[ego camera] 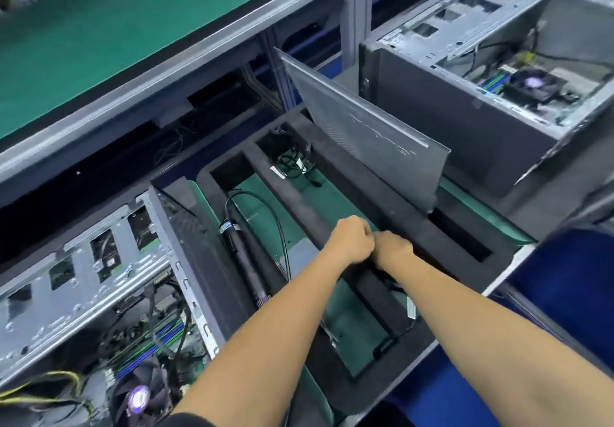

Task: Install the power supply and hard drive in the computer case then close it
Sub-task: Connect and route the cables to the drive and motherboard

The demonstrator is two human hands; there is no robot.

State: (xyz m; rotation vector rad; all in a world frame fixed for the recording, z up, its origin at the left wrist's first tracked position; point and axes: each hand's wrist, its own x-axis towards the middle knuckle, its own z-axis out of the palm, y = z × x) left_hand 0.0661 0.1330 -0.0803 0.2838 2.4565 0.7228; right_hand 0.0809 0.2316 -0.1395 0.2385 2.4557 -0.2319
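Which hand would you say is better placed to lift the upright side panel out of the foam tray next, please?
Probably the right hand. It sits nearer the side panel, which stands in the slot on the right side of the foam tray. The left hand lies farther from it, toward the open case. Both hands look curled together over the tray.

Whatever the left hand (pixel 352 239) and right hand (pixel 392 250) pinch over the foam tray (pixel 335 161) is hidden by curled fingers. Left of the tray, open computer case (pixel 99 310) cut off by the frame edge. Upper desk (pixel 99 28) behind the tray blurred.
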